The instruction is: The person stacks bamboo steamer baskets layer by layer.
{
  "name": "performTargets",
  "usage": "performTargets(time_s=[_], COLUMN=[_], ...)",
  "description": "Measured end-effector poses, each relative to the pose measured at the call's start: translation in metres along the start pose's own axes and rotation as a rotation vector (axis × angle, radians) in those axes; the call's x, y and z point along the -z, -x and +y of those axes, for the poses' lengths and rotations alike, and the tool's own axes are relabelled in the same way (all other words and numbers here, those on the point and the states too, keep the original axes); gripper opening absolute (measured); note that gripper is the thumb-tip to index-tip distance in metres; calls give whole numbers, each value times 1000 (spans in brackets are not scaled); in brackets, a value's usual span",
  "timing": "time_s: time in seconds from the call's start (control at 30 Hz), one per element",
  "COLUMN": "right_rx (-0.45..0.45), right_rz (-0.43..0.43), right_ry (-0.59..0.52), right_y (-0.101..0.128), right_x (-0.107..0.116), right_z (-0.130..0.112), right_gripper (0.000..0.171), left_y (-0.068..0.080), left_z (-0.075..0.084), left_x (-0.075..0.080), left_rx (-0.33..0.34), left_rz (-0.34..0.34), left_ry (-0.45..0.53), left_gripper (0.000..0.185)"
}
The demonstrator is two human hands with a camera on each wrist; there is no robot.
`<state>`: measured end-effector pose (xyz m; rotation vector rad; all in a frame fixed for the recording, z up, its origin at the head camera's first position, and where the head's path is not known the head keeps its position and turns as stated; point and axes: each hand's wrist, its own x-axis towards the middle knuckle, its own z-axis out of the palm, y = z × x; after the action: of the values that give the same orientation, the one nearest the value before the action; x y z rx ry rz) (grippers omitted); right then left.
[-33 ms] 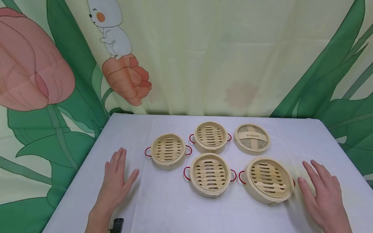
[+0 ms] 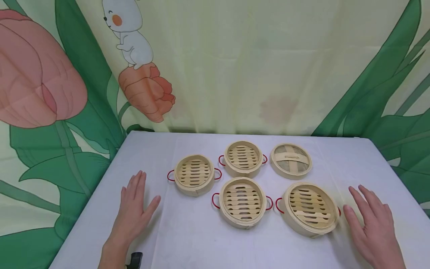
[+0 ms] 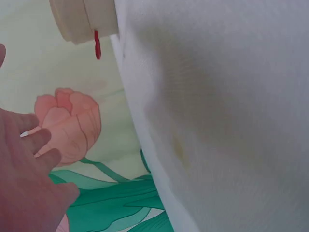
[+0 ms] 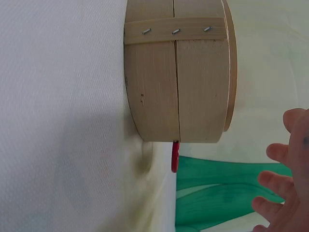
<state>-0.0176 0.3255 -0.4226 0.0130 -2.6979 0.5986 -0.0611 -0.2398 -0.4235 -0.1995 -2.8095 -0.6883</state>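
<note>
My left hand [image 2: 132, 213] hovers over the left of the table, fingers straight and thumb apart, with nothing in it. Nearest to it is a small bamboo steamer basket [image 2: 194, 175] with red handles. My right hand [image 2: 374, 224] is also empty, fingers spread, just right of the largest-looking steamer basket [image 2: 310, 209]. In the right wrist view, that basket's stapled side wall [image 4: 178, 92] shows up close, a red handle sticking out. Two more slatted steamer baskets stand mid-table, one at the front [image 2: 242, 201] and one behind [image 2: 243, 157]. A woven bamboo steamer lid [image 2: 290, 160] lies at the back right.
A white cloth covers the table [image 2: 188, 239]. Behind it hangs a curtain [image 2: 235, 74] printed with tulips, leaves and a white animal. A black strap end [image 2: 135, 259] shows by my left wrist.
</note>
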Motion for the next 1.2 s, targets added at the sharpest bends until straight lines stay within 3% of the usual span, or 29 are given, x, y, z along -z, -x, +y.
performTargets(time_s=[0.4,0.73,1.0,1.2], right_rx=[-59,-151,-20,87], right_rz=[-11,50,171,220], right_ry=[-12,-63,-182,-258], right_y=[3,-3,-18,-26], right_x=[6,7,-1,-9], right_z=[-1,-17,-49,-70], right_gripper=[56,58,56,59], left_y=[4,-1,-16,-27], left_z=[4,10,18,23], left_x=[-2,-4,-7,-16], left_rx=[18,-10,-18,44], left_rz=[-24,21,6,-52], left_ry=[13,52,168,282], left_gripper=[87,93,102,104])
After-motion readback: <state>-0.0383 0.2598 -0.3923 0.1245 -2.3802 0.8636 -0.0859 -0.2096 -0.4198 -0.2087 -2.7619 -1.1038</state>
